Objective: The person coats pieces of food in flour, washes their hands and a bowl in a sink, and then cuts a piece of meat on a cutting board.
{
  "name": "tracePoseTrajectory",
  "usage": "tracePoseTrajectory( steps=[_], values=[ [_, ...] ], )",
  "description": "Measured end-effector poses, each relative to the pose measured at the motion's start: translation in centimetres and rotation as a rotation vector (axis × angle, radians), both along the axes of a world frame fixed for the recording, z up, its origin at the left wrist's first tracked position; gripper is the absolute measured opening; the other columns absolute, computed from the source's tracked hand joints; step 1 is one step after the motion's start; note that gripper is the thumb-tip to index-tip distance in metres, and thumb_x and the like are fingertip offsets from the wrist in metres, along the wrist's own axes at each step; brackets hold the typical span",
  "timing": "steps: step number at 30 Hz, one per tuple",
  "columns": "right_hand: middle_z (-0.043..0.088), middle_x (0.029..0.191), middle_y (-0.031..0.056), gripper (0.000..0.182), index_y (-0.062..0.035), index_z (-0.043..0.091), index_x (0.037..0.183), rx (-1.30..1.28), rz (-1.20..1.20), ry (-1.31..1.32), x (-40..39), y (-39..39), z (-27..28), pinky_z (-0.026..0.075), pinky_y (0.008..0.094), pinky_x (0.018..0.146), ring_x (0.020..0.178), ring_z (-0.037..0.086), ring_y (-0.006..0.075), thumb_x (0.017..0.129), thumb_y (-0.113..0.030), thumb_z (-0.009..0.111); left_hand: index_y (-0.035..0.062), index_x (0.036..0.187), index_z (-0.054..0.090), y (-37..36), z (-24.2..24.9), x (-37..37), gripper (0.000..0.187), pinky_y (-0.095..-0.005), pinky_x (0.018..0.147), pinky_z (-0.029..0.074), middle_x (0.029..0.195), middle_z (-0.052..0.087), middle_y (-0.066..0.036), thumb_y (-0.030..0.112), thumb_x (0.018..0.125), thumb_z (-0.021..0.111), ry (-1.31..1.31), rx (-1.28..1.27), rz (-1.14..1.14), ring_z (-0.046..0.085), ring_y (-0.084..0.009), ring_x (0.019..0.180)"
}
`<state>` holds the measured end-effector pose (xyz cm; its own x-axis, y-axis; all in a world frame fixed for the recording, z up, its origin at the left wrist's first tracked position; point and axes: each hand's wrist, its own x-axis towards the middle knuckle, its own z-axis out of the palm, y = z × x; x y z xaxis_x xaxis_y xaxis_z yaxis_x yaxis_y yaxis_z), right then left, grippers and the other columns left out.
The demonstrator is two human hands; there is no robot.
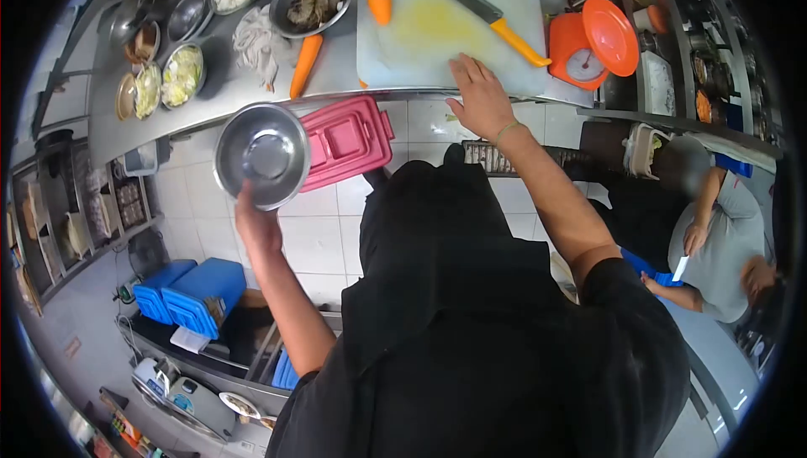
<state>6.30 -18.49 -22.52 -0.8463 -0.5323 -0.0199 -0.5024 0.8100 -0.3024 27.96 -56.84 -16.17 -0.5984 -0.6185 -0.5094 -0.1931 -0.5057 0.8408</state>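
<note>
My left hand (257,224) grips the rim of a steel bowl (267,155), which hangs off the front of the counter with nothing visible in it. Fingers stretched out, my right hand (479,98) rests at the front edge of the white cutting board (387,58). On that board lie a knife with a yellow handle (517,41) and a short piece of carrot (380,7). A longer carrot (306,66) is on the counter left of the board, beside a crumpled cloth (261,44).
An orange scale (580,52) stands right of the board. Several bowls, including one of shrimp (316,5) and one of chopped cabbage (182,75), sit at the left. Below is a pink lidded bin (346,142). Another person (719,239) works at the right.
</note>
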Motion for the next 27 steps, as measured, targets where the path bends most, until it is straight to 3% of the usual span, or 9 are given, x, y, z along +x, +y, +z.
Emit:
tracePoseTrajectory(
  steps=[6,9,13,21,27],
  values=[
    [0.018,0.163,0.0264,0.101,0.0018,0.022,0.157,0.337,-0.098,-0.014,1.3,-4.2,-1.3,0.020,0.0572,0.121,0.151,0.019,0.0432,0.082,-0.037,0.078,-0.0057,0.143,0.042,-3.2,-1.3,5.5,0.053,-0.0442,0.097,0.055,0.136,0.056,-0.019,0.025,0.102,0.055,-0.091,0.021,0.200,0.063,-0.0292,0.119],
    [0.014,0.165,0.0250,0.108,0.0017,0.015,0.159,0.392,-0.141,-0.002,1.8,-5.4,-1.3,0.016,0.0577,0.122,0.152,0.015,0.0426,0.081,-0.039,0.079,-0.0043,0.143,0.044,-5.3,-3.8,7.1,0.052,-0.0458,0.095,0.055,0.136,0.056,-0.019,0.026,0.102,0.055,-0.075,0.113,0.256,0.063,-0.0298,0.117],
    [0.014,0.165,0.0238,0.108,-0.0001,0.013,0.159,0.402,-0.145,0.028,2.1,-5.9,-1.6,0.017,0.0567,0.123,0.153,0.015,0.0417,0.082,-0.035,0.078,-0.0059,0.144,0.042,-10.1,-6.0,8.4,0.055,-0.0476,0.100,0.051,0.138,0.054,-0.020,0.027,0.102,0.055,-0.036,0.130,0.278,0.058,-0.0309,0.124],
    [0.010,0.166,0.0235,0.110,-0.0006,0.009,0.160,0.460,-0.167,0.037,2.4,-7.7,-1.4,0.020,0.0563,0.121,0.153,0.012,0.0415,0.081,-0.033,0.078,-0.0070,0.144,0.040,-20.9,-4.1,13.1,0.056,-0.0491,0.102,0.050,0.139,0.052,-0.020,0.026,0.101,0.055,0.055,0.002,0.506,0.058,-0.0319,0.123],
    [0.009,0.166,0.0235,0.111,-0.0018,0.006,0.161,0.447,-0.180,0.059,3.1,-7.2,-2.1,0.018,0.0564,0.121,0.153,0.011,0.0414,0.080,-0.031,0.077,-0.0041,0.145,0.039,-21.4,-4.7,21.2,0.058,-0.0497,0.100,0.051,0.140,0.051,-0.019,0.026,0.099,0.058,0.022,0.011,0.662,0.059,-0.0318,0.122]
  ],
)
